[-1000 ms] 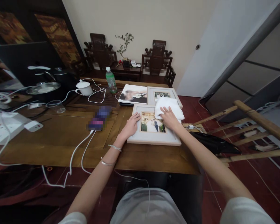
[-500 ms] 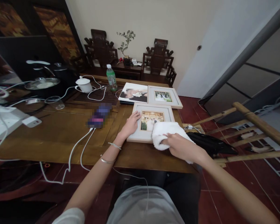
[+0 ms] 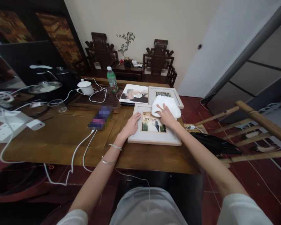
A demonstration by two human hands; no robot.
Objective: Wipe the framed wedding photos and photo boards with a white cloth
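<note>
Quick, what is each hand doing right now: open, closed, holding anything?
Left hand: open, resting flat on the near picture frame.
Right hand: open, pressing the white cloth onto that frame.

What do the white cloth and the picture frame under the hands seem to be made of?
The white cloth looks like terry cotton: thick, fluffy, matte, softly folded. The picture frame is probably painted wood, matte off-white with stepped moulding, though plastic is possible.
</note>
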